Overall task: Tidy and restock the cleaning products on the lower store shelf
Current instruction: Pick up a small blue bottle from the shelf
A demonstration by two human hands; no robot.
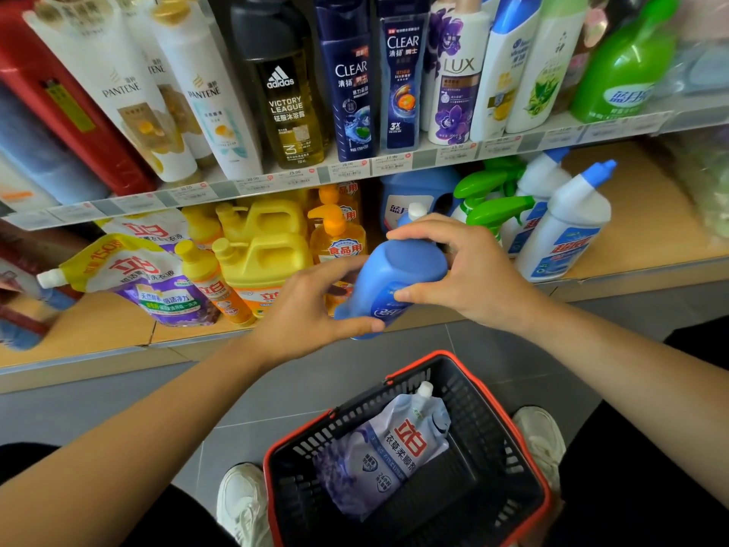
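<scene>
A blue detergent bottle (394,276) with a white cap is held tilted in the air in front of the lower shelf (631,238). My left hand (311,305) grips its lower end, thumb across the label. My right hand (461,266) grips its upper body, fingers curled over the top. Behind the bottle, on the lower shelf, stand yellow dish-soap jugs (264,254), orange pump bottles (337,234), a large blue jug (414,191), green-trigger sprayers (493,207) and white toilet-cleaner bottles (568,227). A purple and yellow refill pouch (150,278) lies at the shelf's left.
A black basket with red rim (509,412) sits on the grey floor between my white shoes, holding a lavender refill pouch (390,448). The upper shelf (355,167) carries shampoo and body-wash bottles. Bare wooden shelf board shows at the lower shelf's right end.
</scene>
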